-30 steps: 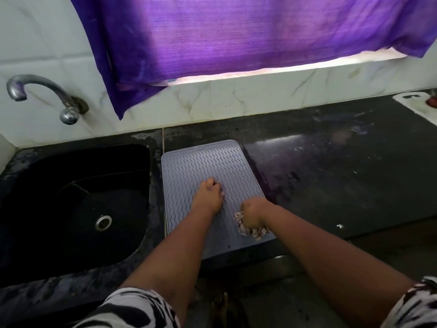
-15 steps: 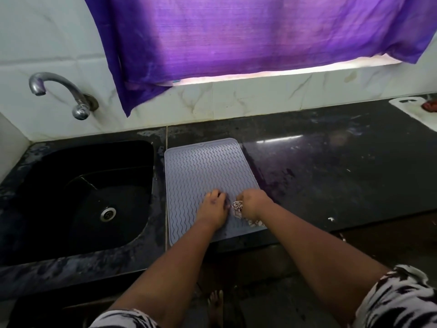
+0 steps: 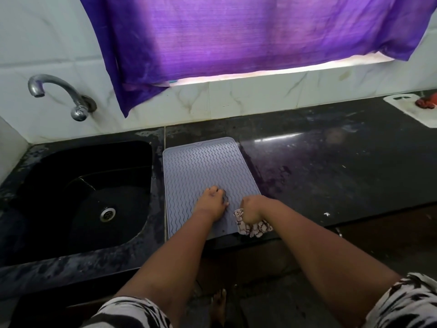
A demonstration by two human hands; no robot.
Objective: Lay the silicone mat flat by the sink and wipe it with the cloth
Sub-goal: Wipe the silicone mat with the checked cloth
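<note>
Left hand point(image 3: 211, 202) pressing mat point(image 3: 201, 166) w/ fingers spread; right hand point(image 3: 252, 209) fisting cloth point(image 3: 253, 227) at near edge. Risk: mat is probably sliding off the counter point(image 3: 331, 166) edge if the hold-down is slackening.

A kitchen corner with white marble-look wall tiles point(image 3: 236, 102). A purple curtain point(image 3: 236, 34) hangs over a window, and bright daylight shows in a strip point(image 3: 283, 73) under its lower edge. A chrome tap point(image 3: 59, 93) juts from the wall at left. The black stone countertop point(image 3: 331, 166) is glossy and smeared. The floor point(image 3: 272, 308) below is dark.
</note>
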